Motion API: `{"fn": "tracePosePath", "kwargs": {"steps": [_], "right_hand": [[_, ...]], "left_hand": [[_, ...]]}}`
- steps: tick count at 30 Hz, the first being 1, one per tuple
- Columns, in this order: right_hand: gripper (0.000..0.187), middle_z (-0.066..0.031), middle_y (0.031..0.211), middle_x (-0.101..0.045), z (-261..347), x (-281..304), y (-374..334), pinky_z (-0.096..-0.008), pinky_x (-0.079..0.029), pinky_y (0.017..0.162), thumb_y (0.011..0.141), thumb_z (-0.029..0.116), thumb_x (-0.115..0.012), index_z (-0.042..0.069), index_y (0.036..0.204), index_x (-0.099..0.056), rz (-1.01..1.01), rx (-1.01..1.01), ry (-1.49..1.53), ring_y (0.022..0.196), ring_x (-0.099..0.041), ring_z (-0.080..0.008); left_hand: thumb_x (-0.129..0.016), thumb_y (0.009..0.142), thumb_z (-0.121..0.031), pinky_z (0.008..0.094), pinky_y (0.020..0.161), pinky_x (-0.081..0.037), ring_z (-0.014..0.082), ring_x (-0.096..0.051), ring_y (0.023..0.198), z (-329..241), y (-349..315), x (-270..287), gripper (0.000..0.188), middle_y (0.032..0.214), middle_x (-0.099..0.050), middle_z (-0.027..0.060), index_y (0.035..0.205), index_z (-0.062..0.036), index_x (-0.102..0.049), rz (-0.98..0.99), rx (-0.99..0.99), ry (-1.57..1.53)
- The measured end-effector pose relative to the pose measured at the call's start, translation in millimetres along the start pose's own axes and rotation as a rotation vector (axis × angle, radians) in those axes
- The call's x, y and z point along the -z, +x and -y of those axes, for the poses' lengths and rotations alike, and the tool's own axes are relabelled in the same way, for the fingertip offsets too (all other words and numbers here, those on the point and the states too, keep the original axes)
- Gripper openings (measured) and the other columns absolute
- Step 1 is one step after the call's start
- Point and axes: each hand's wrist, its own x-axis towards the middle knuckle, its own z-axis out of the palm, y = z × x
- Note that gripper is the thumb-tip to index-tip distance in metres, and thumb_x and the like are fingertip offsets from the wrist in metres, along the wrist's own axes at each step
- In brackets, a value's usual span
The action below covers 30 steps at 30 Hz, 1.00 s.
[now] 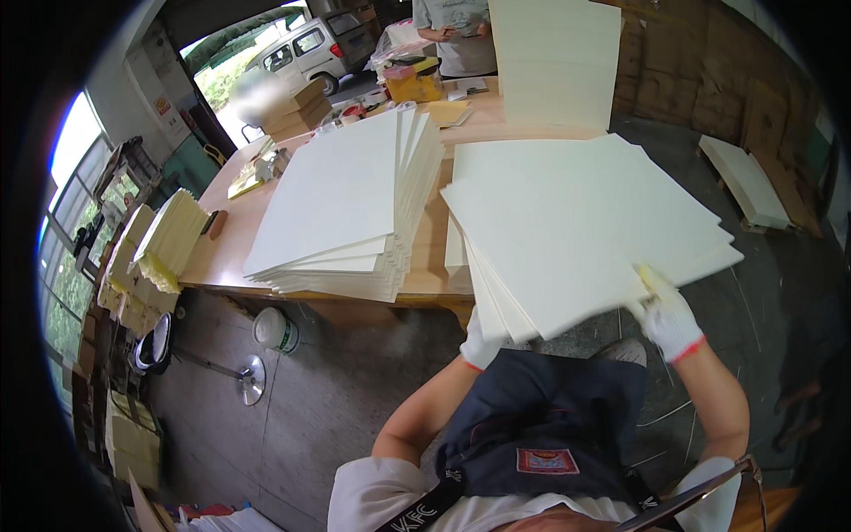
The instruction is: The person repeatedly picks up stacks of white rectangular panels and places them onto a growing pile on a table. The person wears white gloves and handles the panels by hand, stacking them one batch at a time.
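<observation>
A fanned stack of large white boards (558, 222) lies on the right of the table and juts past its near edge. My right hand (667, 317), in a white glove with yellowish fingertips, grips the boards' near right edge, thumb on top and the other fingers hidden below. At the near left corner, my left hand (481, 342), gloved in white too, holds the boards' edge, its fingers mostly hidden behind them. To the left sits another stack of white boards (332, 195), its sheets slightly askew.
The wooden table (232, 188) carries cardboard boxes (297, 111), a yellow bin (415, 82) and tape rolls. A tall pale panel (560, 66) stands at its far right, beside another person (456, 40). A white bucket (276, 331) and a round metal stand base (252, 379) are on the floor.
</observation>
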Motion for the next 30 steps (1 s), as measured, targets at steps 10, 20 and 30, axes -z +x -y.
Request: {"fn": "tracePosePath", "kwargs": {"steps": [10, 20, 30], "right_hand": [[0.03, -0.008, 0.109, -0.069, -30, 83, -128, -0.03, -0.055, 0.078, 0.101, 0.023, -0.059, 0.0, 0.121, -0.063, -0.039, 0.085, -0.127, 0.096, -0.067, -0.0171], [0.048, -0.0122, 0.14, -0.059, -27, -9, -60, -0.0398, -0.046, 0.109, 0.103, 0.023, -0.055, -0.002, 0.143, -0.048, 0.164, 0.387, -0.122, 0.13, -0.056, -0.023], [0.034, -0.003, 0.118, -0.066, -37, -341, 44, -0.0313, -0.048, 0.097, 0.1, 0.026, -0.064, 0.002, 0.124, -0.063, 0.852, 0.428, -0.295, 0.107, -0.061, -0.0129]], "left_hand": [[-0.072, 0.089, -0.01, 0.0348, 0.09, -0.055, 0.0193, -0.068, 0.098, -94, -23, -68, 0.037, 0.112, -0.07, 0.0095, 0.123, 0.0027, -0.062, 0.027, 0.275, 0.141], [-0.075, 0.088, -0.021, 0.0319, 0.072, -0.052, 0.0149, -0.062, 0.081, -226, -100, -83, 0.033, 0.095, -0.07, 0.0065, 0.109, 0.0037, -0.068, -0.125, -0.299, 0.649], [-0.058, 0.099, -0.014, 0.0422, 0.101, -0.052, 0.0258, -0.06, 0.117, -370, -70, 66, 0.037, 0.127, -0.06, 0.0125, 0.133, 0.0005, -0.053, -0.186, -0.843, -0.014]]}}
